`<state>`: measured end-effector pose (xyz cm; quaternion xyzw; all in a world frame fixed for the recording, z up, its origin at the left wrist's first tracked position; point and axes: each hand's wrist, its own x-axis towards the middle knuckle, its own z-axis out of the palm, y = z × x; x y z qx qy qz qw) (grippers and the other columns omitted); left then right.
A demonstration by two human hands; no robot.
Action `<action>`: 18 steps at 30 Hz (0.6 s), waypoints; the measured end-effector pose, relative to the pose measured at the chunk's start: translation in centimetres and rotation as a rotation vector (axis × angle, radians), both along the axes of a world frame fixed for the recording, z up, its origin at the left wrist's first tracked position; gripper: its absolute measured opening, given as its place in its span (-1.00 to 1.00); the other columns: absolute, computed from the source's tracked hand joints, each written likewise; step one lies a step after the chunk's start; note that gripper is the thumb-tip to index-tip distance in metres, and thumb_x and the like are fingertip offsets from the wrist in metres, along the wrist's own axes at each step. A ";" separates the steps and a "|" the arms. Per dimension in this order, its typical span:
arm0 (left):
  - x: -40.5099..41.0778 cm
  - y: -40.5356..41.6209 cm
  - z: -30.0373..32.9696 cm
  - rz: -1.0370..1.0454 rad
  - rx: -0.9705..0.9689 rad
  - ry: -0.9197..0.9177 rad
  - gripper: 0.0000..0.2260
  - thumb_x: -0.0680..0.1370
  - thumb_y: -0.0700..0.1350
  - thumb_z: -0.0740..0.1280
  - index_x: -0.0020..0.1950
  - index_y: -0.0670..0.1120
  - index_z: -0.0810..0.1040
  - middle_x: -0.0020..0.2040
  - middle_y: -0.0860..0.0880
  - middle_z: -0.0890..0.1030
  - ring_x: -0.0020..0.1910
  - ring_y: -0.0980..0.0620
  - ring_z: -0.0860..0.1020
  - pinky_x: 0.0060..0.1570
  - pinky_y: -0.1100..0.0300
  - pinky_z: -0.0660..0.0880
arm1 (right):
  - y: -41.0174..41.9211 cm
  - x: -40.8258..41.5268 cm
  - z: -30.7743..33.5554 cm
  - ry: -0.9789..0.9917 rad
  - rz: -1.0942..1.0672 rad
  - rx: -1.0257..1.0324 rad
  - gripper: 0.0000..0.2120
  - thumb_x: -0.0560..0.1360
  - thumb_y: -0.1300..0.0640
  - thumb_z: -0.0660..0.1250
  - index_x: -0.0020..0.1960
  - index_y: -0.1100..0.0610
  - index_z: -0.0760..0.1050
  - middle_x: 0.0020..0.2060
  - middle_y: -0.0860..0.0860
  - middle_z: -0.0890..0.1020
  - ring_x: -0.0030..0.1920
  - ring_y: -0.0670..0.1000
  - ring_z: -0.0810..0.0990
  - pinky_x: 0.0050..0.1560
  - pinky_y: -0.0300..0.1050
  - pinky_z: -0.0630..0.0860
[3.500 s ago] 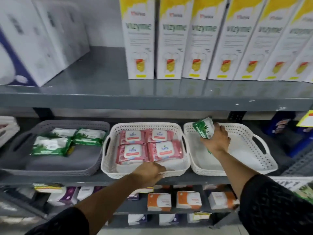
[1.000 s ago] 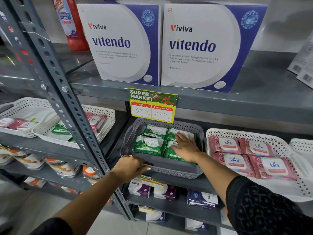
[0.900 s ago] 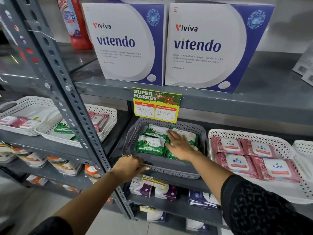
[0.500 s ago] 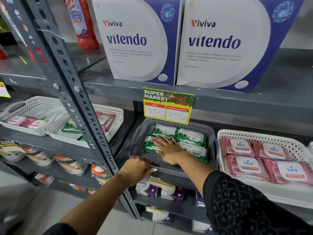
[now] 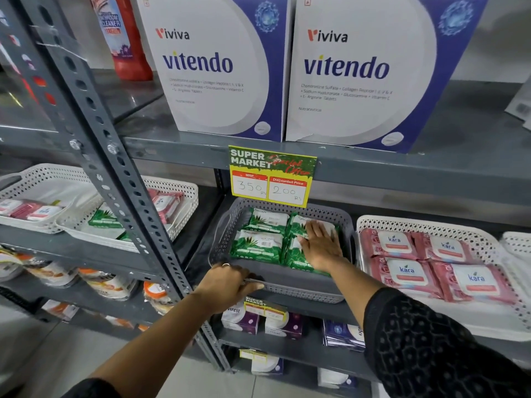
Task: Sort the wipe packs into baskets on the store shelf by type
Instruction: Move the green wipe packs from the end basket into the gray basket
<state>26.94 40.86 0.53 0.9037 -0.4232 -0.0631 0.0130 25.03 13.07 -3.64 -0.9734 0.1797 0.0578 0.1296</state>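
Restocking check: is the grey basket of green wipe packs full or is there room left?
About full for one layer: four green packs cover the grey basket floor, right hand flat on two.

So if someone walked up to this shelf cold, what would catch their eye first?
Probably the two big white-and-purple Vitendo boxes on the upper shelf, with the yellow price tag hanging from its edge. Below that, the grey basket of green wipe packs, where the right hand lies flat on the packs and the left hand grips the front rim. Right of it, pink wipe packs fill a white basket.
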 end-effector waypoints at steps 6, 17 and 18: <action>0.4 0.0 -0.7 -0.003 -0.028 -0.036 -0.56 0.56 0.31 0.04 0.05 0.01 0.51 -0.12 0.04 0.61 -0.22 0.06 0.57 -0.16 0.18 0.44 | -0.1 0.1 -0.7 0.008 0.002 0.030 -0.41 0.64 -0.16 -0.22 0.57 0.07 -0.28 0.56 -0.01 -0.24 0.54 0.00 -0.27 0.52 0.12 -0.24; 0.4 0.7 0.3 0.035 0.052 -0.108 -0.44 0.50 0.39 -0.07 -0.02 0.00 0.51 -0.19 0.02 0.61 -0.23 0.02 0.58 0.06 0.06 0.46 | 2.5 1.2 1.4 -0.096 -0.046 -0.028 -0.44 0.64 -0.01 0.02 0.56 0.13 -0.03 0.58 0.07 -0.15 0.54 0.06 -0.25 0.45 0.18 -0.37; 0.5 0.9 0.2 0.043 0.071 -0.115 -0.41 0.49 0.40 -0.09 -0.01 -0.01 0.51 -0.20 0.01 0.61 -0.22 0.02 0.58 0.09 0.06 0.45 | 3.6 1.9 1.9 -0.166 -0.055 0.022 -0.45 0.62 0.02 0.05 0.56 0.13 0.01 0.58 0.07 -0.13 0.55 0.06 -0.24 0.44 0.14 -0.36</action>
